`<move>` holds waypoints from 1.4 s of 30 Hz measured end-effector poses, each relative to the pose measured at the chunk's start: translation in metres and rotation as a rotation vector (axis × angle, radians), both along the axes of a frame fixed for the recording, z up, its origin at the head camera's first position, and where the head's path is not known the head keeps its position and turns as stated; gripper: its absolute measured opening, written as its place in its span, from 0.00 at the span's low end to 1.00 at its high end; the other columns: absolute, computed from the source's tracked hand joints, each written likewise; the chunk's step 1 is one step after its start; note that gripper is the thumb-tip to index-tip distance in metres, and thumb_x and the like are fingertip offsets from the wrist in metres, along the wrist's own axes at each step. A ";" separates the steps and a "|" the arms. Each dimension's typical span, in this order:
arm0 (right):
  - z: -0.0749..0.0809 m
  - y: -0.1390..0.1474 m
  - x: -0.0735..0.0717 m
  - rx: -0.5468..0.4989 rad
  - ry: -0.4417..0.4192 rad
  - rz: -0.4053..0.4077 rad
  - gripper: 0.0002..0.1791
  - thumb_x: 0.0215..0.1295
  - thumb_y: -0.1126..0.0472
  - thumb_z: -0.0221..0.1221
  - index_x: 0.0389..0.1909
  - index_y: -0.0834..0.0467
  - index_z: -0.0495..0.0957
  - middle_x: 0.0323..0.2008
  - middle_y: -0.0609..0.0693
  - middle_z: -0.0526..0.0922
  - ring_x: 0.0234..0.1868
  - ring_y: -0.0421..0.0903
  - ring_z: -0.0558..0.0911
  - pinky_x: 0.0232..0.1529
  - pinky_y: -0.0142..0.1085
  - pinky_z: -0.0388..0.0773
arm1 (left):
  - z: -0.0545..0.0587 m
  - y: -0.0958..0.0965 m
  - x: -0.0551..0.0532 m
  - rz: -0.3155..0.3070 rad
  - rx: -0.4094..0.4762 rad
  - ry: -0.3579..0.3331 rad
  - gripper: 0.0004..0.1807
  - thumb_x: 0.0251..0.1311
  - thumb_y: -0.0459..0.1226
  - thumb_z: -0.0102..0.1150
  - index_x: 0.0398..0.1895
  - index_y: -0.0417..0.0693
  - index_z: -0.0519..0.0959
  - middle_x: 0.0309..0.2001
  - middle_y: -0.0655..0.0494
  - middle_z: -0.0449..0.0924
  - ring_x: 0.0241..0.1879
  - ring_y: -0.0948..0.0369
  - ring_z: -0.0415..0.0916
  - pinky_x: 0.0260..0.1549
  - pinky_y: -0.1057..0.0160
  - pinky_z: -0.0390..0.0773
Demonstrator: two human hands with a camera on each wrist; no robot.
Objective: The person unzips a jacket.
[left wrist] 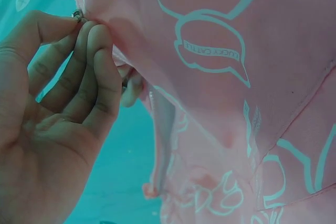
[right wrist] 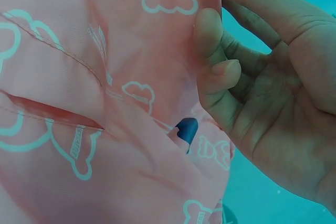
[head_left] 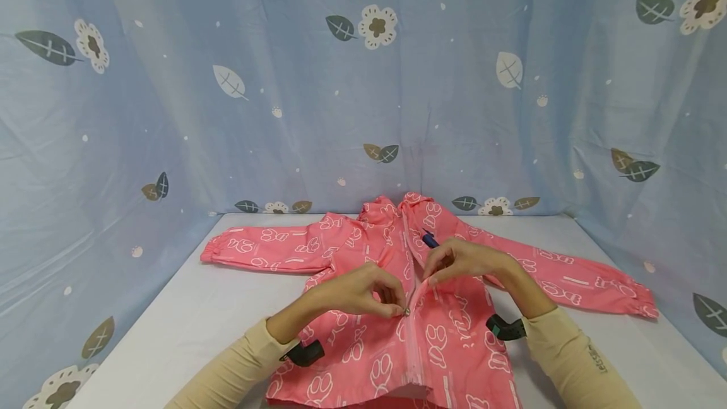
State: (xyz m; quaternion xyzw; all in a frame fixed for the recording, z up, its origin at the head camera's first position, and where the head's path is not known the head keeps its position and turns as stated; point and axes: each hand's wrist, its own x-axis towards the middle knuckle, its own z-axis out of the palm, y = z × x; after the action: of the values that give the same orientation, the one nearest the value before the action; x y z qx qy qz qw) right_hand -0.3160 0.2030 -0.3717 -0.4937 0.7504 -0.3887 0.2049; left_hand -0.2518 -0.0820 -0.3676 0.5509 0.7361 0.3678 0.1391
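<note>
A pink jacket [head_left: 392,358] with white cartoon outlines lies spread front side up, its sleeves out to both sides. At the middle of its front, my left hand [head_left: 363,290] pinches the small metal zipper pull [left wrist: 77,15] between thumb and fingertips. The zipper looks joined below the pull and parted above it. My right hand [head_left: 468,257] pinches the jacket's front edge slightly higher, on the right side of the opening. Beyond those fingers, a dark blue object [head_left: 430,240], slim and pen-like, lies on the jacket; its kind is unclear.
Under the jacket is a white table [head_left: 170,327]. Blue curtains [head_left: 307,106] printed with leaves and flowers enclose the back and both sides. Black camera mounts [head_left: 505,328] sit at both wrists, close over the cloth.
</note>
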 end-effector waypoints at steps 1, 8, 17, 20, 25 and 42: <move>0.000 0.000 0.000 0.002 0.001 -0.002 0.07 0.63 0.63 0.63 0.42 0.57 0.85 0.38 0.53 0.86 0.34 0.36 0.81 0.37 0.37 0.85 | 0.000 0.000 0.000 0.000 0.000 0.001 0.05 0.60 0.32 0.60 0.37 0.48 0.83 0.32 0.56 0.85 0.31 0.74 0.79 0.37 0.68 0.84; 0.001 -0.001 0.000 0.030 -0.009 -0.023 0.08 0.63 0.62 0.64 0.42 0.56 0.86 0.37 0.53 0.85 0.34 0.37 0.80 0.36 0.34 0.83 | 0.001 0.000 0.001 0.001 0.000 0.006 0.04 0.60 0.32 0.60 0.36 0.47 0.83 0.32 0.56 0.85 0.30 0.75 0.79 0.36 0.69 0.83; 0.004 -0.004 0.000 0.021 -0.009 -0.009 0.07 0.63 0.64 0.63 0.41 0.58 0.85 0.36 0.57 0.84 0.32 0.38 0.76 0.34 0.29 0.79 | 0.002 -0.001 0.003 -0.003 -0.005 0.024 0.04 0.60 0.32 0.61 0.36 0.48 0.83 0.32 0.57 0.85 0.30 0.75 0.78 0.35 0.70 0.83; 0.003 -0.003 -0.002 0.024 -0.005 -0.013 0.07 0.63 0.63 0.63 0.41 0.58 0.86 0.36 0.56 0.84 0.32 0.37 0.77 0.34 0.30 0.80 | 0.002 -0.001 0.006 -0.011 -0.012 0.012 0.04 0.61 0.33 0.60 0.36 0.49 0.83 0.32 0.58 0.86 0.30 0.75 0.79 0.36 0.69 0.83; 0.000 0.001 -0.005 0.030 -0.012 -0.036 0.08 0.64 0.63 0.63 0.42 0.57 0.86 0.36 0.54 0.85 0.31 0.35 0.77 0.32 0.34 0.81 | 0.002 -0.002 0.010 -0.024 -0.007 -0.003 0.04 0.62 0.33 0.60 0.37 0.48 0.83 0.33 0.57 0.85 0.31 0.74 0.79 0.36 0.69 0.84; -0.009 0.014 -0.012 0.085 -0.024 -0.133 0.08 0.63 0.60 0.64 0.43 0.52 0.86 0.36 0.51 0.85 0.33 0.49 0.81 0.37 0.43 0.85 | 0.005 -0.003 0.020 -0.066 0.003 -0.019 0.04 0.60 0.32 0.60 0.37 0.46 0.83 0.33 0.54 0.85 0.32 0.76 0.78 0.38 0.69 0.84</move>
State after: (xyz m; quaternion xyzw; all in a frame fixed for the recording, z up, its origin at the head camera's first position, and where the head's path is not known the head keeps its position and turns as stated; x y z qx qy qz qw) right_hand -0.3282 0.2172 -0.3807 -0.4288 0.7948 -0.3755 0.2084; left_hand -0.2318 -0.0846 -0.3622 0.5717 0.7155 0.3693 0.1573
